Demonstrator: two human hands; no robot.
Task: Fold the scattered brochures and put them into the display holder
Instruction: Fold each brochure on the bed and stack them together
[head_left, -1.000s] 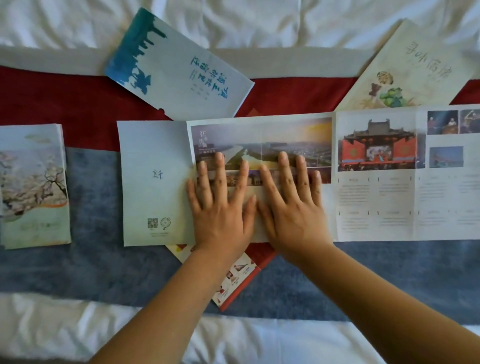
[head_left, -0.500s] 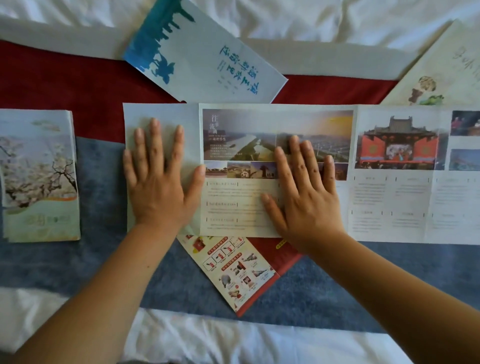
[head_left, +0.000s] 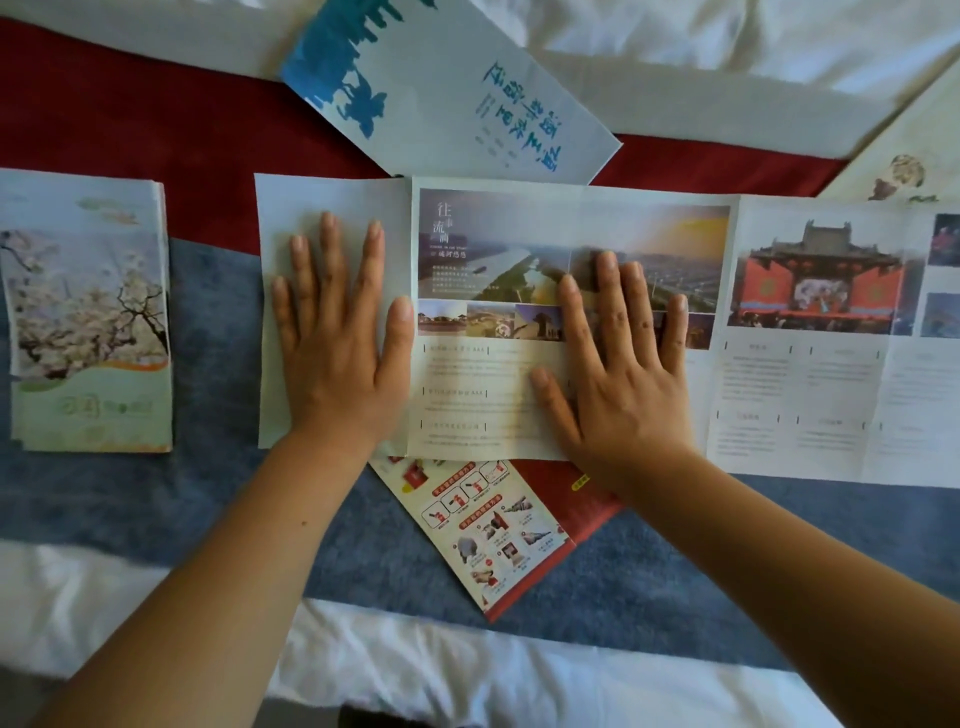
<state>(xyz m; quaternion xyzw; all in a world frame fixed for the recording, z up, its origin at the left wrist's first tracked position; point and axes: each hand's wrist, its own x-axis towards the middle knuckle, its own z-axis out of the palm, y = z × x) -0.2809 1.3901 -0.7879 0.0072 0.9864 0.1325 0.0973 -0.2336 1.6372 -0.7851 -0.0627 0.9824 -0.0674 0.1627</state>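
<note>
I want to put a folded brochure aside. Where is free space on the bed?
Free: blue blanket between blossom brochure and the unfolded brochure; also right of the red leaflet. Crowded: the middle, under left hand and right hand.

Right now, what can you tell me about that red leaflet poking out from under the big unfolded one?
The red leaflet is glossy-looking printed paper, folded flat and lying askew on the blue cloth. One panel shows small product pictures with red labels; the other is plain dark red. Its upper part is hidden under the big unfolded brochure, which rests on it. Neither hand touches it.
</note>
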